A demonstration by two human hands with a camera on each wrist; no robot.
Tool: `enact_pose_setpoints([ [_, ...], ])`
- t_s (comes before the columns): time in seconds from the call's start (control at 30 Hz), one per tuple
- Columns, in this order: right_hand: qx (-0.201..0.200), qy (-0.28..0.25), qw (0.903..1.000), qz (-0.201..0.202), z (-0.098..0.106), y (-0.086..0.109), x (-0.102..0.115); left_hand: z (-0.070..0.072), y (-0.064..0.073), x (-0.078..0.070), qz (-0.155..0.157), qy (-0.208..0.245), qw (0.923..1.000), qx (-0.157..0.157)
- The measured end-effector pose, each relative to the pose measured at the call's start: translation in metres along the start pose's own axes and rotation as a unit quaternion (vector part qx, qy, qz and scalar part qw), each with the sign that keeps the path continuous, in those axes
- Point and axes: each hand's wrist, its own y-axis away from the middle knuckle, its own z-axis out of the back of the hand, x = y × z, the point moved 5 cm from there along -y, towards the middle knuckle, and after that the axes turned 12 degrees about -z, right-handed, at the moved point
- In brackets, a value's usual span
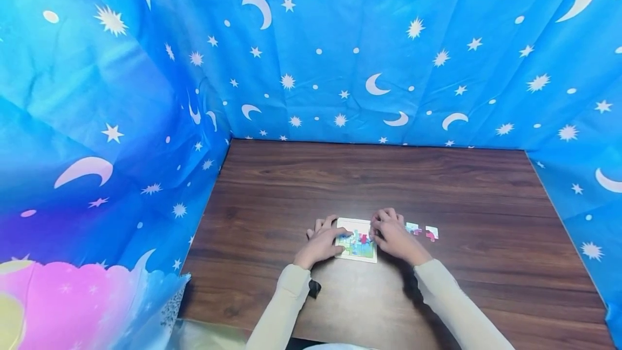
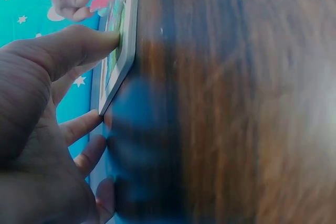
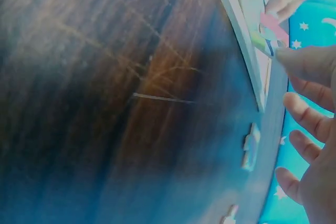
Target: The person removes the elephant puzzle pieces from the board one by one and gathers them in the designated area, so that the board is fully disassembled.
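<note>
A jigsaw puzzle in a pale frame (image 1: pixel 357 259) lies on the table, its picture partly covered by the hands. My left hand (image 1: pixel 320 243) rests at its left side: the thumb (image 2: pixel 97 43) presses on the puzzle, while other fingers spread along the frame's edge and the tabletop. At the right side, my right hand (image 1: pixel 392 234) pinches a puzzle piece (image 3: pixel 261 43) between thumb and fingertips, close over the board; its other fingers are loosely bent. A red patch (image 1: pixel 363 239) shows on the puzzle near those fingertips.
Two loose puzzle pieces lie right of the right hand, a nearer piece (image 1: pixel 412 228) and a farther piece (image 1: pixel 432 233). A small black object (image 1: pixel 314 289) is by the left wrist. Blue star-and-moon cloth (image 1: pixel 330 26) stands behind and beside the wooden table (image 1: pixel 272 188).
</note>
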Motion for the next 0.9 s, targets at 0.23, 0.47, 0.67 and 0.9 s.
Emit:
enact_pose_setpoints([
  [0.23,0.003,0.017,0.9998,0.013,0.004,-0.003,0.008,-0.006,-0.005,-0.006,0.032,0.005,0.9976,-0.061],
  [0.47,0.003,0.013,0.9998,0.015,0.007,-0.006,0.011,-0.013,-0.011,-0.016,0.073,-0.035,0.9902,-0.114],
  [0.67,0.013,-0.012,0.9996,0.022,0.007,-0.006,0.009,-0.016,-0.013,-0.019,0.089,-0.051,0.989,-0.106],
  [0.9,0.044,-0.047,0.9974,0.033,0.009,-0.003,0.009,-0.019,-0.013,-0.021,0.096,-0.055,0.9898,-0.09],
])
